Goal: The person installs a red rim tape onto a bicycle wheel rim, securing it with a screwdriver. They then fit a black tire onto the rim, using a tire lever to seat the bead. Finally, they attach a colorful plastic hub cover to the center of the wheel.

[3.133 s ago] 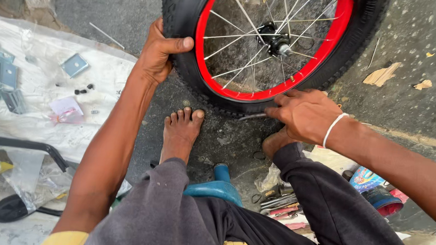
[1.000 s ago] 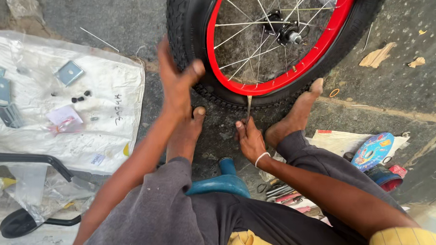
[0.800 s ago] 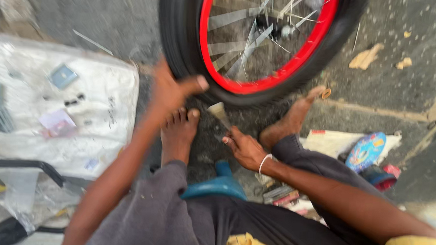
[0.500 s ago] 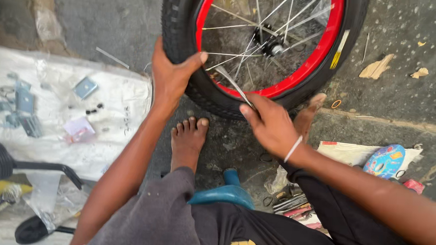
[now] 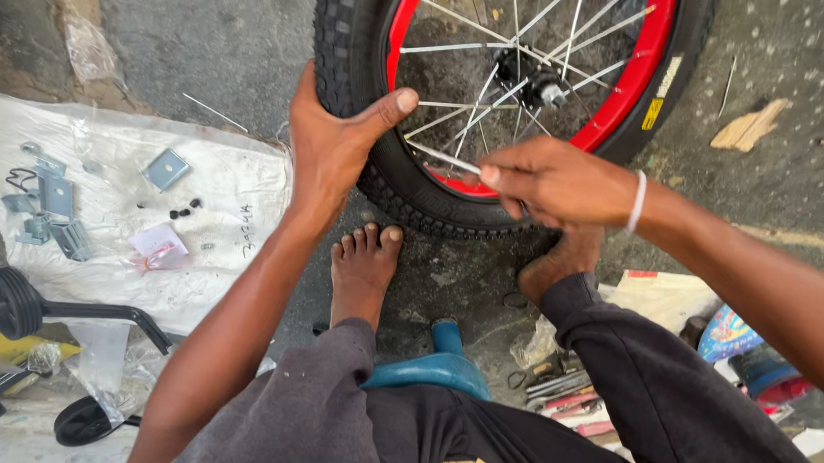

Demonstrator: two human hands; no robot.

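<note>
A small bicycle wheel with a black knobbly tyre (image 5: 343, 31) and a red rim (image 5: 631, 83) stands upright on the concrete in front of me. My left hand (image 5: 337, 143) grips the tyre's lower left side, thumb hooked over onto the rim. My right hand (image 5: 551, 181) pinches a thin silver spoke (image 5: 439, 156) near the bottom of the rim, its free end pointing left. A white band circles my right wrist. Crossing spokes run to the hub (image 5: 528, 73). My bare feet rest just below the wheel.
A white plastic sheet (image 5: 215, 221) on the left carries metal brackets (image 5: 46, 212), a square plate and small black parts. Black training wheels (image 5: 14, 300) on an arm lie at the lower left. A blue stool (image 5: 433, 364) and several hand tools (image 5: 563, 390) sit between my legs.
My right hand came up from the ground by my foot to the rim's lower edge, carrying the spoke. My left hand stayed on the tyre. The view moved closer.
</note>
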